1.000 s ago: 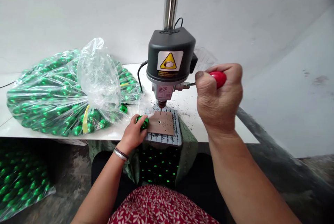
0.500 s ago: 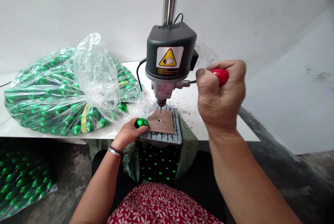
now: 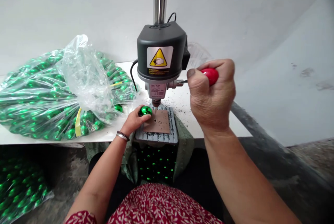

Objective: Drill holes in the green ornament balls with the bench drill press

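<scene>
Between the thumb and fingers of my left hand (image 3: pixel 135 119) is a shiny green ball (image 3: pixel 146 110), held just left of the thin drill bit (image 3: pixel 156 110). My right hand (image 3: pixel 212 95) is wrapped round the red knob (image 3: pixel 210 76) of the feed lever on a drill press (image 3: pixel 161 53). Under the bit lies a brown board (image 3: pixel 160 126) with a small hole in it, set on the grey ridged base plate (image 3: pixel 172 134). The ball appears raised above the board.
A large clear bag (image 3: pixel 47 105) full of green balls, tied with yellow tape, lies on the white table (image 3: pixel 182 102) at left. Dark shavings are scattered round the base. Another bag of balls (image 3: pixel 21 182) is on the floor, and more balls (image 3: pixel 156 163) show below the table edge.
My left hand has carried the green ball up and closer to the drill bit. My right hand stays on the red knob. The whole view has shifted slightly.
</scene>
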Tool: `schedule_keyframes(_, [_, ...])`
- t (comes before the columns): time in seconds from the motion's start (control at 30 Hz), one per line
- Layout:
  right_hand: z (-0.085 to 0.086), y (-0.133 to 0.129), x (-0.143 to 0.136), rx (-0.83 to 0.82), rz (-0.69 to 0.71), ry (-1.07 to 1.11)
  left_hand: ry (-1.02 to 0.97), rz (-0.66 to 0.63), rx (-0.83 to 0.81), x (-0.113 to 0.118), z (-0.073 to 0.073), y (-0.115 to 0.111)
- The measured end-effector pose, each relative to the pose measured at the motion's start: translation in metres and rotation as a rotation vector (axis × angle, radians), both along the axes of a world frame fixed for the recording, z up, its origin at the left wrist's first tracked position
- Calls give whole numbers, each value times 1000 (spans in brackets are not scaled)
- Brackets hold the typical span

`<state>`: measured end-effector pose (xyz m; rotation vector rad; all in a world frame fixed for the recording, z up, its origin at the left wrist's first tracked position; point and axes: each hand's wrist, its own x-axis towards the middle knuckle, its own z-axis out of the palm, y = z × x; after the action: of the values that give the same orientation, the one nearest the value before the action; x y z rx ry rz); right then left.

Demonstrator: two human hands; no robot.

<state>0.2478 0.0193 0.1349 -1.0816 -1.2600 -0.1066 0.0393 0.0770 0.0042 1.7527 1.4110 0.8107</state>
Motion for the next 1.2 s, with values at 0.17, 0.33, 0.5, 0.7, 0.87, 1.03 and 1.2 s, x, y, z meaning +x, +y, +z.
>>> schedule_keyframes(0.17, [0, 0, 3, 5, 5, -21, -51, 187, 1, 9, -2, 36])
schedule_keyframes(0.33, [2, -2, 2, -16, -5, -1, -87, 138, 80, 14, -11, 19])
schedule_keyframes(0.5, [2, -2, 1, -44, -2, 19, -53, -36, 129, 6, -20, -6])
schedule_keyframes(0.7, [0, -1, 2, -69, 11, 5, 50, -181, 141, 0, -16, -8])
schedule_keyframes(0.87, [1, -3, 1, -84, 9, 6, 148, -165, 186, 2, -13, -12])
schedule_keyframes(1.03, [2, -3, 1, -63, -1, 3, 224, -197, 272, 5, -8, -11])
schedule_keyframes(1.2, [4, -3, 1, -40, -5, -1, 265, -235, 286, 1, -5, -4])
